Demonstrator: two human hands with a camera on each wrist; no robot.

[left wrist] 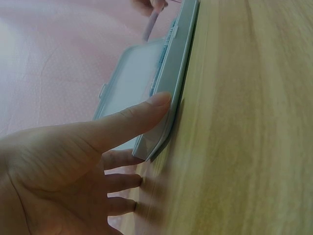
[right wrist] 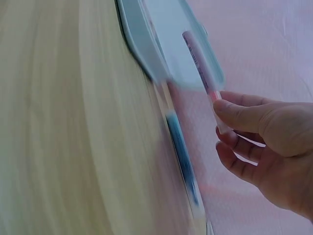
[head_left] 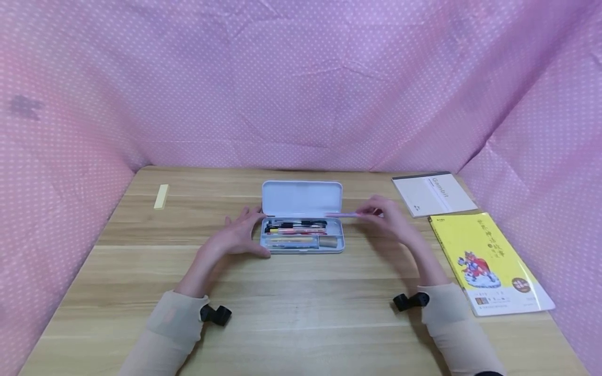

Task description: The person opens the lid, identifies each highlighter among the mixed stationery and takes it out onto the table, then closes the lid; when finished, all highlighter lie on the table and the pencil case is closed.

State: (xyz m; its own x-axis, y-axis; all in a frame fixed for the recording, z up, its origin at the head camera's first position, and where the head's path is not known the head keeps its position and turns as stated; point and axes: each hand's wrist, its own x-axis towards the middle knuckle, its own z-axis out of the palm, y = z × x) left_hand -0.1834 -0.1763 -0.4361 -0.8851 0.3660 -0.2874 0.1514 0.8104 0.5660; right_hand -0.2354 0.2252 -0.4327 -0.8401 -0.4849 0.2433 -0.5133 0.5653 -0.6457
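A pale blue pencil case [head_left: 302, 199] lies on the table with its lid raised at the back. Inside are several pens [head_left: 296, 224], a clear-looking narrow box [head_left: 291, 242] and a grey-brown block [head_left: 327, 241]. My left hand [head_left: 237, 235] holds the case's left end, its thumb [left wrist: 159, 100] against the front wall and the other fingers around the back corner. Just right of the lid, my right hand [head_left: 383, 216] pinches a pink-purple pen [right wrist: 200, 61] between thumb and fingers, above the table. Its free end points left, over the case's right side.
To the right lie a white notebook [head_left: 435, 193] and a yellow book [head_left: 484, 256] below it. A small pale yellow strip [head_left: 161, 197] sits at the far left of the wooden table [head_left: 301, 313]. Pink dotted cloth [head_left: 301, 94] hangs behind and at both sides.
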